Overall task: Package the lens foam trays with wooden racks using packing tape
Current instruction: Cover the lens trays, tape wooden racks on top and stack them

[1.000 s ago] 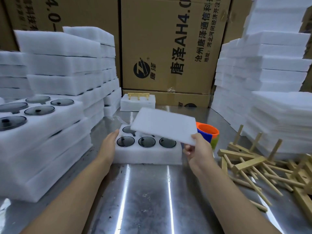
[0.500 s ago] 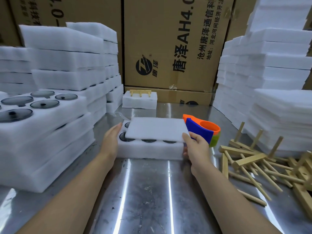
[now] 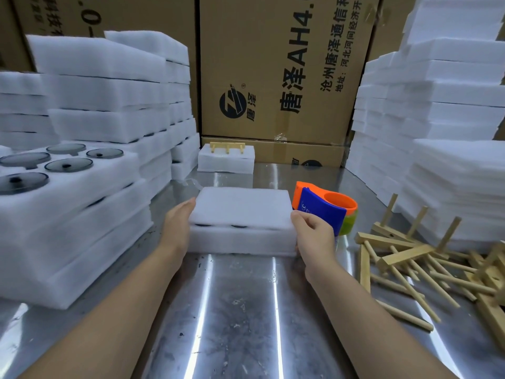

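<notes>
A white foam lens tray [image 3: 240, 242] lies on the steel table [image 3: 237, 310] in front of me. A flat white foam sheet [image 3: 241, 207] rests on top of it as a lid, and the lenses show only as dark slits under its front edge. My left hand [image 3: 177, 225] lies flat against the left side of tray and sheet, fingers straight. My right hand [image 3: 314, 236] pinches the sheet's right front corner. An orange and blue tape dispenser [image 3: 325, 207] stands just right of the tray. Loose wooden racks [image 3: 410, 258] lie heaped at the right.
Stacked foam trays with dark lenses [image 3: 68, 187] stand at the left, and piles of foam sheets [image 3: 451, 160] rise at the right. A packed foam block with a wooden rack [image 3: 226, 158] sits at the back before cardboard boxes [image 3: 278, 72].
My right hand has lowered the foam sheet from a tilt above the tray until it lies flat over the lenses. My left hand stayed at the tray's left side.
</notes>
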